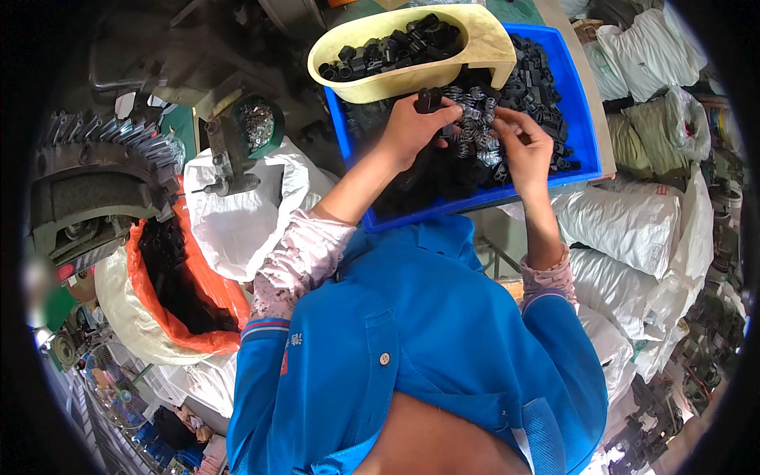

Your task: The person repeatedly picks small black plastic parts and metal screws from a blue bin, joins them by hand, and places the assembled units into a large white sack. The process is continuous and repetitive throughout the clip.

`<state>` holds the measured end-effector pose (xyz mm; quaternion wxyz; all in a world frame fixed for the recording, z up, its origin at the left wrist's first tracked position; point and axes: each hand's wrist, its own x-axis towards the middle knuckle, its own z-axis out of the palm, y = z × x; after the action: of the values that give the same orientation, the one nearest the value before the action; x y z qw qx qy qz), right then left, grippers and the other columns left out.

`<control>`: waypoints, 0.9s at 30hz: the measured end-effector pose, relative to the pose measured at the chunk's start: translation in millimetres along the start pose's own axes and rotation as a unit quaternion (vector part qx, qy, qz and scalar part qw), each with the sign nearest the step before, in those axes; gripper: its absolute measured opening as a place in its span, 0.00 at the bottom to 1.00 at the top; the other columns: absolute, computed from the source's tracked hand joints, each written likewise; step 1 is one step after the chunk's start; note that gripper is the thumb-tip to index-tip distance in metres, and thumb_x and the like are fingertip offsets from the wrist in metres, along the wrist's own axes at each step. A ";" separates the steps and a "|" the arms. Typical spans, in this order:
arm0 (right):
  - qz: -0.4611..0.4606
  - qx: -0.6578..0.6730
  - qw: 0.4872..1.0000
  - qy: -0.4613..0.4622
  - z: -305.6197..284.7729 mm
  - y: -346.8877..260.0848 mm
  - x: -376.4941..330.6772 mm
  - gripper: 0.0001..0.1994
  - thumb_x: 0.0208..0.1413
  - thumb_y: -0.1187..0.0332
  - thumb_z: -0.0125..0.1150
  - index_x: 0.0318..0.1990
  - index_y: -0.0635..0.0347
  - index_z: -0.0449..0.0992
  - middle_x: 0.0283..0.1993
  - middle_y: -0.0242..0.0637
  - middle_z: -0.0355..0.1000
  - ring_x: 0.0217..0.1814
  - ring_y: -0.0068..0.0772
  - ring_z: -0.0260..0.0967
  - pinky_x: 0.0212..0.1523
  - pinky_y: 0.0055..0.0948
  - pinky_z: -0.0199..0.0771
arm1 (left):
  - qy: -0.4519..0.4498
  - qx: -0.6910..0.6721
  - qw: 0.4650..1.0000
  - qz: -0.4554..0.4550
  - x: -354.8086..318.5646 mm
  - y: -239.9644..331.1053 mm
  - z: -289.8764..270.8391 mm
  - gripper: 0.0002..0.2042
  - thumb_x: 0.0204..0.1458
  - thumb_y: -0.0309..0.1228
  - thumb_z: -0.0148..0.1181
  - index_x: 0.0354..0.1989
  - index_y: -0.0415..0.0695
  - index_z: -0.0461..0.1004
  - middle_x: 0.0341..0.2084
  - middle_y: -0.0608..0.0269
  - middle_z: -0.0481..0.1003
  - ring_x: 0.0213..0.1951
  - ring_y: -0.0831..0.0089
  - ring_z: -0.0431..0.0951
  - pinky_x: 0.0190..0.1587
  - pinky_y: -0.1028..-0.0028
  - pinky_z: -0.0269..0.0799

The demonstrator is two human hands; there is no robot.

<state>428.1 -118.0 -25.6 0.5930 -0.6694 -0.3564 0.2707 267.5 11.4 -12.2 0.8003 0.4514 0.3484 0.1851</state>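
Observation:
My left hand [413, 131] is closed around a small black plastic part [428, 100] that sticks up past the thumb. Just right of it lies a heap of shiny metal coil springs [476, 120]. At the heap's right side my right hand [526, 150] has thumb and forefinger drawn together. What sits in that pinch, if anything, is too small to make out. Both hands are over a blue tray [584, 119], where many black plastic parts [532, 79] lie around the springs. Shadow hides detail in the tray's near left part.
A cream plastic tub [491, 49] of black pieces rests across the tray's far side. To the left stand a machine [229, 150], a white sack [229, 214] and an orange-lined sack [229, 297] of black pieces. Stuffed white sacks [625, 226] line the right.

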 end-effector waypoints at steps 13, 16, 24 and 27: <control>-0.036 0.102 0.974 -0.198 67.4 -67.2 0.5 0.08 0.53 0.79 0.65 0.41 0.66 0.80 0.36 0.32 0.77 0.35 0.20 0.72 0.37 0.19 0.71 | 0.055 0.168 0.959 0.222 -73.7 13.4 -40.2 0.16 0.47 0.23 0.70 0.45 0.38 0.77 0.36 0.66 0.80 0.38 0.83 0.76 0.44 0.79 0.73; -0.206 -0.087 0.944 -0.244 88.2 -84.1 3.6 0.10 0.50 0.81 0.66 0.41 0.65 0.80 0.36 0.34 0.77 0.36 0.26 0.75 0.39 0.22 0.74 | 0.118 0.225 0.945 0.205 -95.3 20.0 -52.4 0.14 0.47 0.23 0.70 0.43 0.39 0.78 0.34 0.65 0.80 0.37 0.83 0.76 0.43 0.79 0.73; -0.247 -0.132 0.858 -0.432 148.4 -108.5 4.5 0.12 0.54 0.79 0.60 0.46 0.63 0.79 0.41 0.47 0.74 0.42 0.45 0.74 0.42 0.32 0.74 | 0.267 0.157 0.914 0.264 -141.3 7.4 -83.7 0.19 0.44 0.21 0.71 0.47 0.41 0.75 0.34 0.64 0.79 0.34 0.80 0.77 0.41 0.77 0.75; -0.111 0.034 0.883 -0.455 170.5 -92.7 -4.5 0.16 0.59 0.76 0.58 0.55 0.63 0.73 0.48 0.43 0.75 0.48 0.35 0.74 0.47 0.30 0.74 | 0.287 0.062 0.913 0.284 -151.6 -1.5 -100.2 0.20 0.47 0.21 0.69 0.50 0.43 0.73 0.35 0.66 0.75 0.32 0.79 0.76 0.35 0.79 0.75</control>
<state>277.1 -15.2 40.1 0.4141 -0.4083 -0.6494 0.4901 90.4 -22.5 10.7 0.5499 0.5079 0.4308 0.5039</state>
